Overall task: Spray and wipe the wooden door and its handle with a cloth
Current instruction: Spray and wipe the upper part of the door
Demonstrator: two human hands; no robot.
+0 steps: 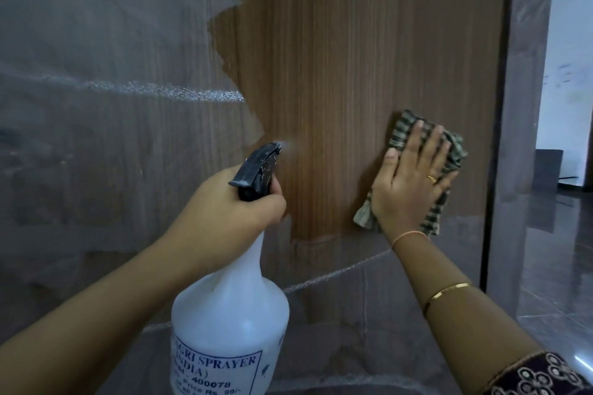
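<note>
spray bottle (229,314) base cropped, label (218,372) — blurred

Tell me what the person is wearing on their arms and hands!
The right hand has a gold ring on one finger. A thin peach band circles that wrist, and a gold bangle sits further up. Higher still starts a dark sleeve with pale embroidered circles. The left hand and arm show nothing worn.

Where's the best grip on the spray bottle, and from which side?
The narrow neck of the spray bottle, under the black trigger head, from behind: the body is wide and the nozzle faces the door. The left hand holds there.
</note>
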